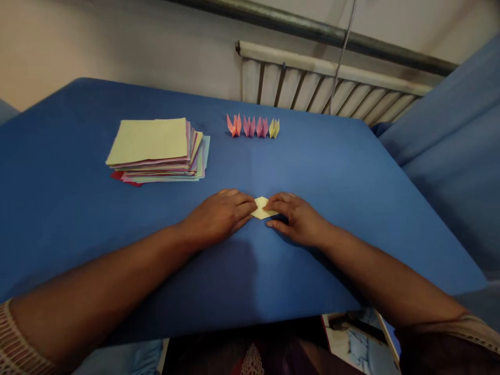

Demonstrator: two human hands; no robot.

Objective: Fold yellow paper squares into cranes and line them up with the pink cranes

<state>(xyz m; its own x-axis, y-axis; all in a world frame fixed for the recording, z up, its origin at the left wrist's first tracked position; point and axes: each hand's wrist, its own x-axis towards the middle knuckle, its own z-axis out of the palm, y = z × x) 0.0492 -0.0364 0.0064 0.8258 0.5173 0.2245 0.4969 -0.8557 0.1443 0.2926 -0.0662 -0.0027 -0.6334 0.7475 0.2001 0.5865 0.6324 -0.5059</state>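
A small pale yellow folded paper [261,210] lies flat on the blue table, showing a pointed diamond-like outline. My left hand [223,212] presses its left end under the fingertips, fingers close together. At the other end, my right hand [295,214] holds the paper with the fingers on top, while the thumb rests low near the near edge. Both side tips of the paper are partly hidden by my fingers.
At the back left sits a thick stack of coloured paper [152,139], yellow on top. Farther back stand folded paper figures in a row: an orange one [234,125], two pink ones [255,127] and a yellow one [274,128]. A radiator [300,86] and blue curtain [453,146] border the table [312,156].
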